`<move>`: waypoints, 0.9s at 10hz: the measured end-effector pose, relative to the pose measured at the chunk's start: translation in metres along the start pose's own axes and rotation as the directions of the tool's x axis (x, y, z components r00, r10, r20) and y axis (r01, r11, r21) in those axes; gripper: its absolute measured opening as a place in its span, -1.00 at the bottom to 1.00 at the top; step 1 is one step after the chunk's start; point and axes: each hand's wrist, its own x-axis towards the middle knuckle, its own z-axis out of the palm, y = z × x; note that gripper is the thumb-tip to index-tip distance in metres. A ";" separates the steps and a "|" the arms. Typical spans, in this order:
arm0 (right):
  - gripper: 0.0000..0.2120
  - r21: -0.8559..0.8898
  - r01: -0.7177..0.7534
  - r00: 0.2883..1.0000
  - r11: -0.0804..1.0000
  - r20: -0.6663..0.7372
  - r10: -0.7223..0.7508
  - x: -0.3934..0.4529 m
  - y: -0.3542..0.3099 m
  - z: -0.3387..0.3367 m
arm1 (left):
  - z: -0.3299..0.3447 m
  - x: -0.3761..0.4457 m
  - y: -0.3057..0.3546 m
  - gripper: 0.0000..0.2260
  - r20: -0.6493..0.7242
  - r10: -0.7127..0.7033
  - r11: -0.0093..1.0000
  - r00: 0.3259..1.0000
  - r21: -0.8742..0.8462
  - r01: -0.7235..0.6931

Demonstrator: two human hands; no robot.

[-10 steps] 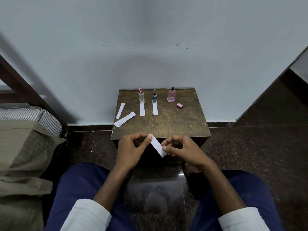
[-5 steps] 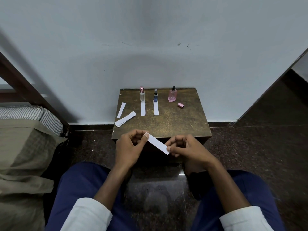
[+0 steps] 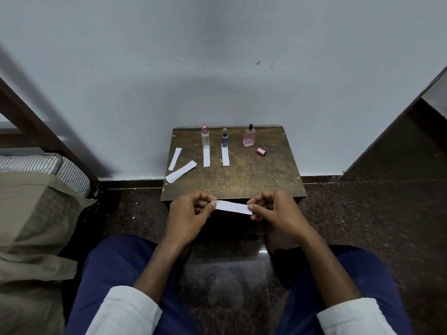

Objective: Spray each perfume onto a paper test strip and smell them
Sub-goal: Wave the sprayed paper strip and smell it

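Your fingertips (image 3: 213, 205) were pinching each end of the paper strip (image 3: 232, 207), left hand (image 3: 188, 215) and right hand (image 3: 278, 210) both closed on it, just off the stool's (image 3: 242, 180) front edge. It was plain white, probably feather-light and floppy, so holding it by the ends made sense.

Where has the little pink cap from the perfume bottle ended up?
The pink cap lies on its side on the small wooden table, toward its back right, just right of and in front of the uncapped pink bottle.

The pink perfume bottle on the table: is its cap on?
No: the pink perfume bottle shows its bare black sprayer, and the pink cap lies beside it on the table.
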 end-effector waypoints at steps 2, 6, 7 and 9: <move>-0.88 0.106 -0.053 0.994 0.993 -0.085 0.062 0.004 0.003 -0.004 | 0.000 -0.002 0.010 -0.95 0.041 -0.016 0.992 0.999 -0.124 0.022; -0.92 -0.058 -0.173 0.965 0.983 -0.210 0.157 0.007 0.020 -0.013 | -0.002 0.001 -0.014 -0.98 -0.007 -0.084 0.861 0.996 0.503 0.076; -0.92 -0.129 -0.160 0.970 0.979 -0.203 0.132 0.005 0.018 -0.013 | 0.003 -0.002 -0.008 -0.98 0.038 -0.108 0.994 0.993 -0.005 0.109; -0.92 -0.140 -0.152 0.974 0.978 -0.192 0.124 0.003 0.013 -0.014 | -0.017 -0.009 0.024 -0.83 0.520 0.329 0.152 0.788 -0.853 0.499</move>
